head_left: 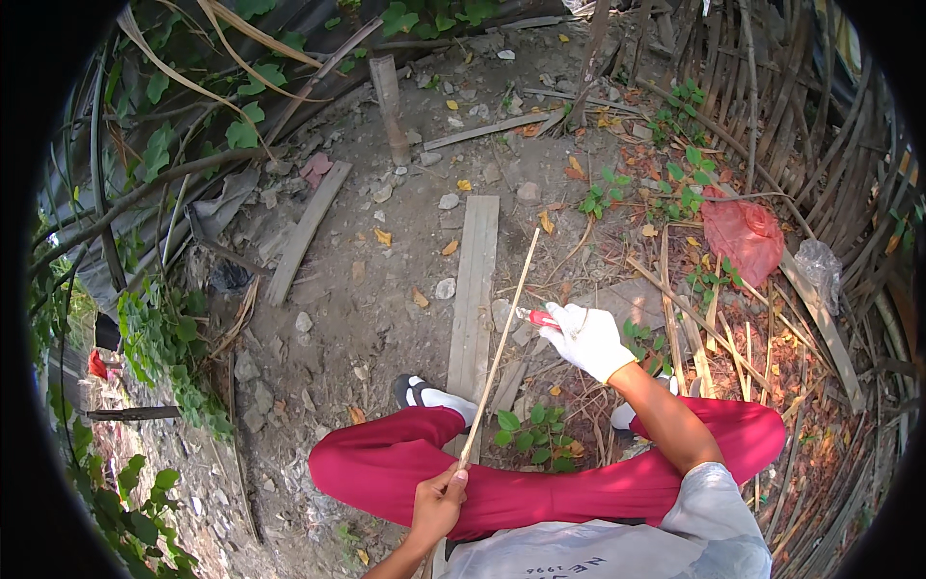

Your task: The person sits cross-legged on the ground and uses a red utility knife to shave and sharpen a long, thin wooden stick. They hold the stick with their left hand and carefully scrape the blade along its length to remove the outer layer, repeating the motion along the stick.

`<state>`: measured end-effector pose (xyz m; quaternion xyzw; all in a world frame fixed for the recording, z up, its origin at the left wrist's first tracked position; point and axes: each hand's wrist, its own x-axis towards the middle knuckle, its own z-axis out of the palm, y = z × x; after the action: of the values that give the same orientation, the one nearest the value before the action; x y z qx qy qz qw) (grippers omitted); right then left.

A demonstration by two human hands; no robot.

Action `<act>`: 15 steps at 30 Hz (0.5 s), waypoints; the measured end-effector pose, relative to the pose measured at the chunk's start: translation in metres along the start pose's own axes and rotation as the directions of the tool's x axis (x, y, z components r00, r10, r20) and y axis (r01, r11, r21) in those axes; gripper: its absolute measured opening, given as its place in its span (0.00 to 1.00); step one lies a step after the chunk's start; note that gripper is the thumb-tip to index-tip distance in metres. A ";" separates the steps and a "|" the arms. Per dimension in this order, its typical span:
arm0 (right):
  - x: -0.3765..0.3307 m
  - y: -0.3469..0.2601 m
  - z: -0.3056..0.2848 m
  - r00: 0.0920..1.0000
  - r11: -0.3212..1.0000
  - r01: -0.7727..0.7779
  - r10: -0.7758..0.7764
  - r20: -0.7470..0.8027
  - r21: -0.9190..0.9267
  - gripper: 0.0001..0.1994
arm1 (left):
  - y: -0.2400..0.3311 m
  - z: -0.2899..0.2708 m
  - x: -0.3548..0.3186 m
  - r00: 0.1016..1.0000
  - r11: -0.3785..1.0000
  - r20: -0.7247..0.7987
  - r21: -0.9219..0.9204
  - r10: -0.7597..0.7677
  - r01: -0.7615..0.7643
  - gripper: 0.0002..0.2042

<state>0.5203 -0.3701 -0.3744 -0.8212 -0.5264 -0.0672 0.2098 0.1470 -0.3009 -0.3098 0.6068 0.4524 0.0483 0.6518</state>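
I sit on bare ground with my legs in red trousers [405, 463] folded in front of me. My left hand [439, 502], bare, grips the near end of a long thin bamboo strip [502, 338] that slants up and away to the right. My right hand [584, 338] wears a white glove and holds a small red-handled knife [535, 317], whose blade end touches the strip about midway along it.
A flat wooden plank [475, 289] lies under the strip. A red plastic bag [743, 236] and a clear bag [820, 265] sit at the right by a woven bamboo fence [801, 106]. Loose bamboo slats [694, 328], stones, dry leaves and green vines [164, 338] lie around.
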 end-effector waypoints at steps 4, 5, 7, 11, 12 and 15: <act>0.011 -0.033 -0.024 0.947 0.987 -0.157 0.161 0.279 -0.038 0.28 | -0.008 0.003 0.001 0.995 0.978 -0.041 0.195 0.089 -0.079 0.17; 0.018 -0.045 -0.038 0.910 0.980 -0.195 0.197 0.366 -0.045 0.28 | -0.009 0.002 0.000 0.994 0.972 -0.060 0.224 0.086 -0.070 0.17; 0.019 -0.034 -0.024 0.830 0.969 -0.219 0.247 0.500 -0.114 0.28 | -0.003 -0.002 0.000 0.998 0.989 -0.066 0.145 0.018 -0.008 0.17; -0.015 0.060 0.087 0.344 0.813 -0.109 0.570 0.746 -0.571 0.15 | -0.002 0.001 0.008 0.999 1.000 -0.036 0.006 -0.016 0.017 0.17; -0.026 0.090 0.097 0.261 0.907 -0.050 0.416 0.871 -0.418 0.13 | 0.001 -0.002 0.007 0.999 0.999 -0.033 0.030 -0.010 0.011 0.17; 0.011 0.065 0.062 0.161 0.791 -0.607 0.034 0.986 0.072 0.22 | -0.001 -0.011 -0.002 0.995 0.999 -0.090 -0.010 -0.045 0.045 0.17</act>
<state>0.5765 -0.3584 -0.4447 -0.7029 -0.3434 0.6217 0.0398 0.1383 -0.2946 -0.3080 0.5909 0.4947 0.0628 0.6341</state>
